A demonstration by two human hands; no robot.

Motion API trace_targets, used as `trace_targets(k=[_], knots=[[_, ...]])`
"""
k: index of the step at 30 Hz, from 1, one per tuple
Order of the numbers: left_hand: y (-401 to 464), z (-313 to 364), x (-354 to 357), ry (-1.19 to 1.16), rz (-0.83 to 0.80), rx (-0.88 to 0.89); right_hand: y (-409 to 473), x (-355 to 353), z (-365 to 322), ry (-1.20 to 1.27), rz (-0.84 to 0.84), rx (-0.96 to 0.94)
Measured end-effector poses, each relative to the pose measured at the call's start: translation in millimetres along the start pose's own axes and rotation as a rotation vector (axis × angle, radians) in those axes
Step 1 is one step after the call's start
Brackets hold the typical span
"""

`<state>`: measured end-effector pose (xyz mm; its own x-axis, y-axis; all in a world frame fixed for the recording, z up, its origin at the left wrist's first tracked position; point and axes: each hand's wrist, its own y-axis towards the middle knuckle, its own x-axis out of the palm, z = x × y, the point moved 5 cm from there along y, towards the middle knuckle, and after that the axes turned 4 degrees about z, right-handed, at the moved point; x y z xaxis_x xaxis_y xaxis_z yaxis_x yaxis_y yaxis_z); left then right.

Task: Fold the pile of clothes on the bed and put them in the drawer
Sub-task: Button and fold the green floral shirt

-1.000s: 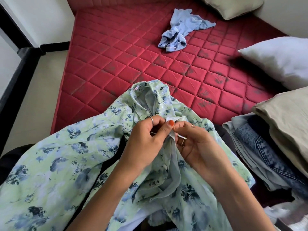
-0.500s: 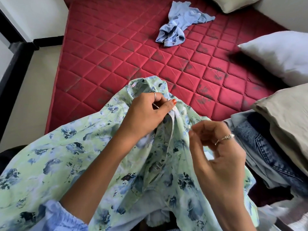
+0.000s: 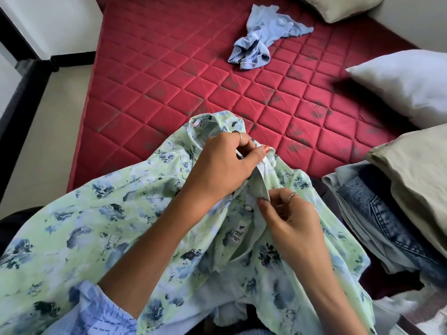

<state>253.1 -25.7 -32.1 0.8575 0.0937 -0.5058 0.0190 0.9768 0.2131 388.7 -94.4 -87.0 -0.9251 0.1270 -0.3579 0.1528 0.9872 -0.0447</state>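
Both hands on the floral shirt's front edge.
The left hand [image 3: 221, 165] pinches the shirt [image 3: 84, 226] at centre frame; the right hand [image 3: 290, 221] pinches the same edge just below. The shirt fills the lower frame, jeans [image 3: 377, 221] stacked at right.

Two bare forearms in view, both hands bare.

Left hand [image 3: 222, 163]: thin silver band ring [image 3: 240, 136] on one finger, orange-red polish on thumbnail [image 3: 266, 148].

Right hand [image 3: 294, 223]: ornate metallic ring [image 3: 293, 195] with small raised decoration on one finger; nails on this hand not visible.

Left sleeve [image 3: 96, 310]: light blue fabric with fine darker blue dashed stripes, pushed up, bunched in soft folds at near left. Right forearm bare to frame edge, sleeve not visible.
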Motion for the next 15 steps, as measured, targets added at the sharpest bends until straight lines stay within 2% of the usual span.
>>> trace_targets(k=[5,15], knots=[[3,2,3,0.014,0.005,0.015,5,-2,12,0.227,-0.104,0.129],[11,-6,21,0.059,0.007,-0.019,1,-11,24,0.255,-0.094,0.231]])
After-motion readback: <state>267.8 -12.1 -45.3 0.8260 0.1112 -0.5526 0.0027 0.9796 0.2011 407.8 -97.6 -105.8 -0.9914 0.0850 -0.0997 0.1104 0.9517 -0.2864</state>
